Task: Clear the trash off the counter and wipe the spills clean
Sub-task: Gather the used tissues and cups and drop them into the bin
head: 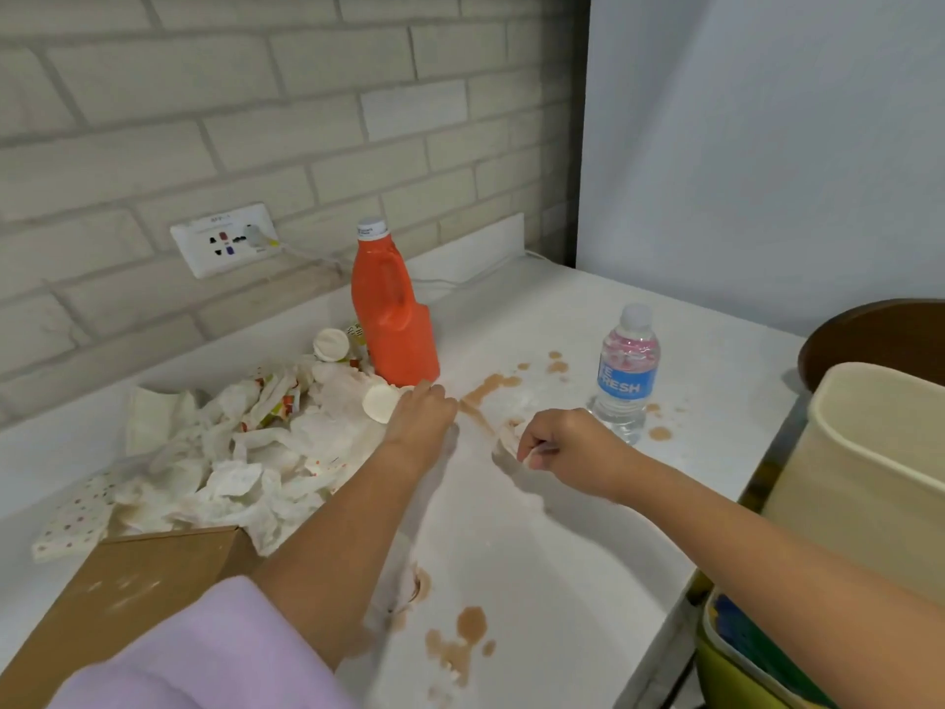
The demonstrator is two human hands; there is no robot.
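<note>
White counter (588,529) under brown spills (463,639), crumpled tissues (245,468), orange jug (394,319), water bottle (626,376), cardboard box (128,596).

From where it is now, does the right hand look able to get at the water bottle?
Probably yes. The right hand sits just left of the water bottle with only bare, spill-stained counter between them, though it already pinches something small and whitish.
</note>
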